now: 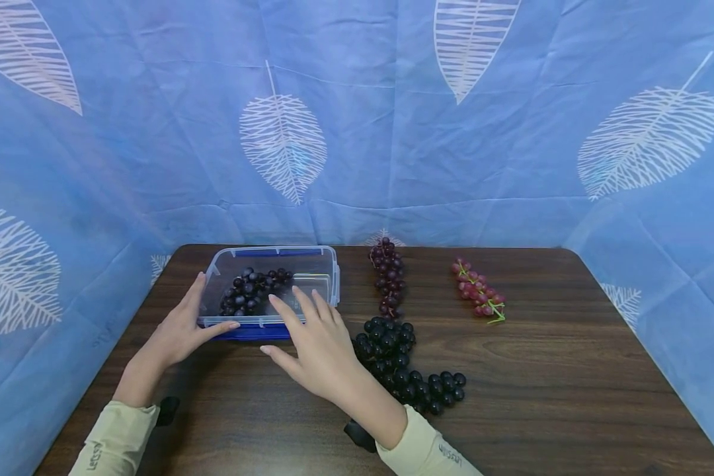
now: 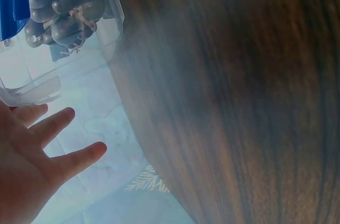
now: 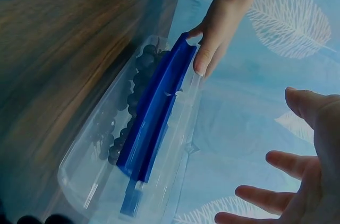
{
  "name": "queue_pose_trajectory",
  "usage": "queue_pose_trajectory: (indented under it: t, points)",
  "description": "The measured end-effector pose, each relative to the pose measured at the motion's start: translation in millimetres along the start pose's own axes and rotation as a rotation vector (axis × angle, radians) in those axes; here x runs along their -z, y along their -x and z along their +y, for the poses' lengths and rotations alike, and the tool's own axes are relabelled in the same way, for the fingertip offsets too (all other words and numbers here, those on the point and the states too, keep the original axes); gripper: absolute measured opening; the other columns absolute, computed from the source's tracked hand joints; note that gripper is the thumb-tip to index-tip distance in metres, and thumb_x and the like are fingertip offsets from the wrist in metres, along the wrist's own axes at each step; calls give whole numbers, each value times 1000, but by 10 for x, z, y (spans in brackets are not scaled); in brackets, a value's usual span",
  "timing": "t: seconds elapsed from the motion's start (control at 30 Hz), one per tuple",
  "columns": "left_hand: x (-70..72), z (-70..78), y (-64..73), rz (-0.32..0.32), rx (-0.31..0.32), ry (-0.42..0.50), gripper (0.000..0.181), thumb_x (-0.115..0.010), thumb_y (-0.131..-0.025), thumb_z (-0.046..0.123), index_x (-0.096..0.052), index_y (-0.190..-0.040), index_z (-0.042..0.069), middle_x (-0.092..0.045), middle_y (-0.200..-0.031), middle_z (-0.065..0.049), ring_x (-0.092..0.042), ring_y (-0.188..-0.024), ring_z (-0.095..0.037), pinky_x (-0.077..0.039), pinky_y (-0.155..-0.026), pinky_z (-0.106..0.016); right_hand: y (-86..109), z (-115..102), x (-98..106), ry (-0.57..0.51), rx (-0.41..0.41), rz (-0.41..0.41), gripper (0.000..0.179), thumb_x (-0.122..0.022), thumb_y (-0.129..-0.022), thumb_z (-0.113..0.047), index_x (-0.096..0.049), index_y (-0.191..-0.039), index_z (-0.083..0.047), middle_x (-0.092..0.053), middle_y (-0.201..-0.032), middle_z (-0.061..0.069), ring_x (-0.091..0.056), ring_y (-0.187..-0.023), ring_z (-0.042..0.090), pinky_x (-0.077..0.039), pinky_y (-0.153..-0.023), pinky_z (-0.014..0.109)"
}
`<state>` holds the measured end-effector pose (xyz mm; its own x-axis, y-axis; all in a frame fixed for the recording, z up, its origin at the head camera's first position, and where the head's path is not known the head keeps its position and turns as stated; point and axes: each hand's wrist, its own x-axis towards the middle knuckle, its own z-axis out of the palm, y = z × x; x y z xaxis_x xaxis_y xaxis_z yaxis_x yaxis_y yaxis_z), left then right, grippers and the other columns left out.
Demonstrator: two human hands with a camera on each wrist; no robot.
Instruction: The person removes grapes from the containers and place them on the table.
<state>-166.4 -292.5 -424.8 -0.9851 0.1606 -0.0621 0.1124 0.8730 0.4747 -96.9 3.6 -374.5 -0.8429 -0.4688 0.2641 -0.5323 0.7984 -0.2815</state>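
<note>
A clear plastic food container (image 1: 305, 306) with blue side flaps (image 3: 154, 123) sits at the table's left, holding a bunch of dark grapes (image 1: 246, 291), also seen through its wall in both wrist views. My left hand (image 1: 178, 328) rests at its front left corner, thumb along the front rim and fingers at the left side. In the left wrist view those fingers (image 2: 79, 163) are straight and spread. Over the container's front right reaches my right hand (image 1: 321, 350), fingers spread and holding nothing. Beside that wrist lie black grapes (image 1: 387, 344), partly hidden by the forearm.
A dark red bunch of grapes (image 1: 388, 274) lies right of the container, near the back edge. Farther right is a pinkish-red bunch (image 1: 478, 289) with green stems. The brown wooden table (image 1: 541, 396) backs onto a blue leaf-patterned cloth (image 1: 357, 145).
</note>
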Motion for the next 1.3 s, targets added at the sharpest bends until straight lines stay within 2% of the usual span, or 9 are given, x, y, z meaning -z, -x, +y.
queue_pose_trajectory:
  t: [0.4,0.73,1.0,1.3]
  points:
    - [9,4,-7,1,6,-25,127,-68,-93,68,15,-168,6,-1,-173,-33,-42,-141,-62,-38,-107,-79,-442,-137,-92,77,-6,-80,64,-53,-106,-60,-40,-164,-37,-40,-169,9,-42,-151,46,-45,-115,61]
    - [-1,-21,-14,-2,-7,-15,126,-67,-94,68,15,-168,7,0,-173,-32,-43,-140,-62,-39,-106,-78,-778,-157,-275,82,-80,-201,64,-55,-105,-59,-39,-164,-39,-40,-169,6,-42,-151,43,-47,-113,60]
    - [3,-19,-23,3,-6,-12,125,-68,-94,67,14,-168,8,-1,-174,-31,-33,-146,-62,-36,-109,-79,-1045,-154,-354,75,-142,-255,59,-52,-107,-57,-41,-163,-42,-43,-167,4,-47,-148,39,-52,-108,60]
    - [-22,-11,-24,1,12,-11,127,-69,-93,68,12,-168,7,-2,-174,-31,-28,-149,-62,-35,-109,-80,-1260,-116,-502,108,-145,-307,70,-71,-99,-50,-42,-162,-41,-47,-164,0,-56,-138,32,-55,-105,52]
